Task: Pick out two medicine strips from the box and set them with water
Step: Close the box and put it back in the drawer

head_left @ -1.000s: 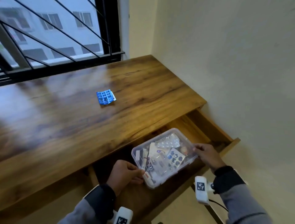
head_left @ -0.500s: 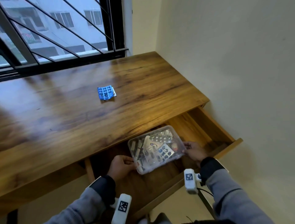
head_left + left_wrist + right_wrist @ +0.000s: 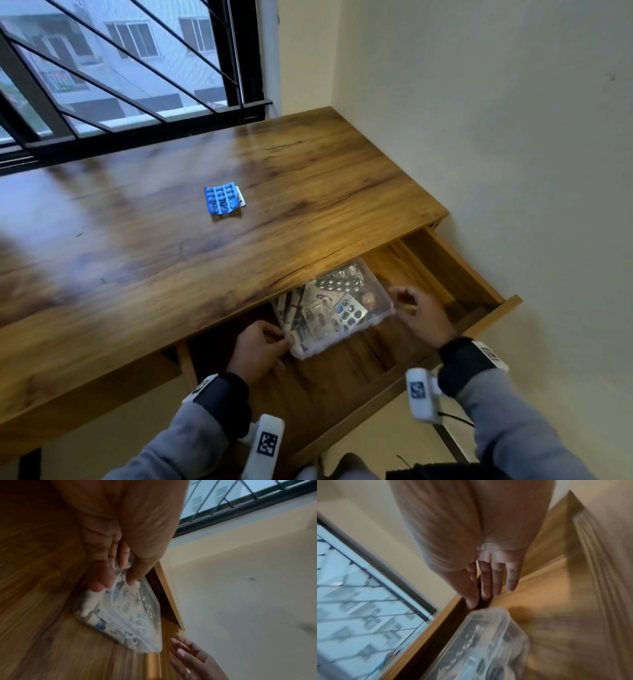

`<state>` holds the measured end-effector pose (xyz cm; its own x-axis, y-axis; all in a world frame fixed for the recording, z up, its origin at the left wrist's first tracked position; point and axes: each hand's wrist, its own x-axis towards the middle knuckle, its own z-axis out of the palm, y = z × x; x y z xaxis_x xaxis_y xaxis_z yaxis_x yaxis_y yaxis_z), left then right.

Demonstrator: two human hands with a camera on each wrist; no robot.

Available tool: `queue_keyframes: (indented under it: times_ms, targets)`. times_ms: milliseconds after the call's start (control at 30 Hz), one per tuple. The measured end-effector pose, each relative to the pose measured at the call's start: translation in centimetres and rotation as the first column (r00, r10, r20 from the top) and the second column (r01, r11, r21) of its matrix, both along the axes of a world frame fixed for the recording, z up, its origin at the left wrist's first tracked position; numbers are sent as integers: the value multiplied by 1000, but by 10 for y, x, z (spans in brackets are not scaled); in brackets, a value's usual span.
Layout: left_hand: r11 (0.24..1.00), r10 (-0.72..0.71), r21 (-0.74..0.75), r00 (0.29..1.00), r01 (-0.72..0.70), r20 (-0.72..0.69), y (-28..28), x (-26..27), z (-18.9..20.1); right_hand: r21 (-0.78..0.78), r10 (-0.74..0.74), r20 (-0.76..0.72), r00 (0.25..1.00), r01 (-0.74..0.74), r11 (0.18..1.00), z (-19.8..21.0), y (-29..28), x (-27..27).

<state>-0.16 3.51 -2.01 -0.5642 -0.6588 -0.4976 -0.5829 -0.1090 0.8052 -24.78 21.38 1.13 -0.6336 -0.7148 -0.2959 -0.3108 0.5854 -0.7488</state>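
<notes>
A clear plastic box (image 3: 337, 310) full of medicine strips sits in the open drawer (image 3: 457, 270), partly under the table edge. My left hand (image 3: 282, 341) pinches the box's near-left corner; in the left wrist view its thumb and fingers (image 3: 132, 577) close on the rim of the box (image 3: 132, 612). My right hand (image 3: 399, 303) hovers just off the box's right end with its fingers spread and holds nothing. In the right wrist view its straight fingers (image 3: 487, 586) point at the box (image 3: 481, 642). A blue strip (image 3: 222, 199) lies on the table over a second strip (image 3: 242, 200).
The wooden table (image 3: 154, 274) runs along a barred window (image 3: 113, 78) at the back. A cream wall (image 3: 496, 137) stands close on the right, beside the drawer's outer corner. The drawer floor (image 3: 346, 373) in front of the box is bare wood.
The box has gone down and back into the drawer, partly under the table edge. My right hand has let go of its right end; the left hand keeps its hold.
</notes>
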Motion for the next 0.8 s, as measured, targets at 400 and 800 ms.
queue_keyframes:
  times_ms: [400, 800]
  targets:
    - [326, -889, -185, 368, 927, 274, 65, -28, 27, 408, 684, -319, 656, -557, 724, 23, 44, 32]
    - [354, -464, -770, 814, 531, 349, 19, 5, 16, 131, 515, -601, 611, -561, 818, -4, -17, 24]
